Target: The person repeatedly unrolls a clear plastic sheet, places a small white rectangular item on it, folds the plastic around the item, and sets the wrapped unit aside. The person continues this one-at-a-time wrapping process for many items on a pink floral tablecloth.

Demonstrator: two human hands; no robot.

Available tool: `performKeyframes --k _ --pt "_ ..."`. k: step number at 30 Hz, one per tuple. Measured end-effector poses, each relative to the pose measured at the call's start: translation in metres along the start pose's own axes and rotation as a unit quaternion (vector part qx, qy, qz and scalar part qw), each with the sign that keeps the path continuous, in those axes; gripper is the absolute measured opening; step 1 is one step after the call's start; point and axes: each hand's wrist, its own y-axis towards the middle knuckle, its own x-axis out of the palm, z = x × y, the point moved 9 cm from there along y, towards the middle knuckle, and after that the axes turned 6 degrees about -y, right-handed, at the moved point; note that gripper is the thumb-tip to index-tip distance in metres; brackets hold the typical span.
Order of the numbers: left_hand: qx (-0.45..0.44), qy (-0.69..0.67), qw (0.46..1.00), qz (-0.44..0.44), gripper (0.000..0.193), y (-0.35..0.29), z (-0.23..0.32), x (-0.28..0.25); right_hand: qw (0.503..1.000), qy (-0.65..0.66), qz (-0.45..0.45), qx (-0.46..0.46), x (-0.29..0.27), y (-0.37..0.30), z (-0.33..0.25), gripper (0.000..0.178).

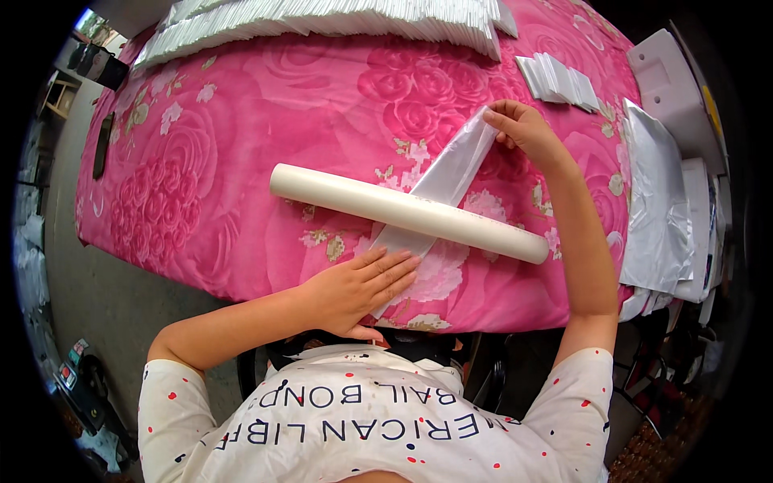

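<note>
A long strip of thin, shiny white plastic film (pixel 451 167) lies slantwise on the pink flowered tablecloth. Across its middle rests a cream-white tube (pixel 394 208), set at an angle. My left hand (pixel 366 283) lies flat on the near part of the film, fingers stretched out, just below the tube. At the far end, my right hand (pixel 519 127) pinches the film's tip between thumb and fingers. The film's near end is partly hidden under my left hand.
A long row of folded white packets (pixel 322 24) runs along the far edge. A smaller packet stack (pixel 557 82) lies at the far right. White plastic sheets (pixel 654 201) hang at the right edge, beside a white foam box (pixel 675 88). A dark phone-like object (pixel 103 145) sits at the left edge.
</note>
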Motion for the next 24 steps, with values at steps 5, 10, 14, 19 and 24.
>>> performKeyframes --k 5,10,14,19,24 --pt "-0.038 0.032 0.999 -0.008 0.084 0.000 0.009 0.017 0.986 0.023 0.069 -0.152 0.007 -0.057 -0.044 0.047" --pt "-0.057 0.047 0.997 0.016 0.082 0.002 0.023 0.028 0.899 -0.330 0.076 -0.277 0.092 -0.150 -0.059 0.047" --pt "-0.047 0.028 0.997 0.047 0.085 0.001 0.027 0.026 0.880 -0.372 0.135 -0.264 0.085 -0.156 -0.046 0.053" --pt "-0.006 -0.062 0.996 0.068 0.089 -0.005 0.024 0.011 0.872 -0.382 0.235 -0.199 0.006 -0.141 -0.010 0.052" --pt "-0.014 0.006 1.000 -0.016 0.082 0.001 0.016 0.011 0.881 -0.371 0.212 -0.204 -0.013 -0.156 -0.012 0.050"
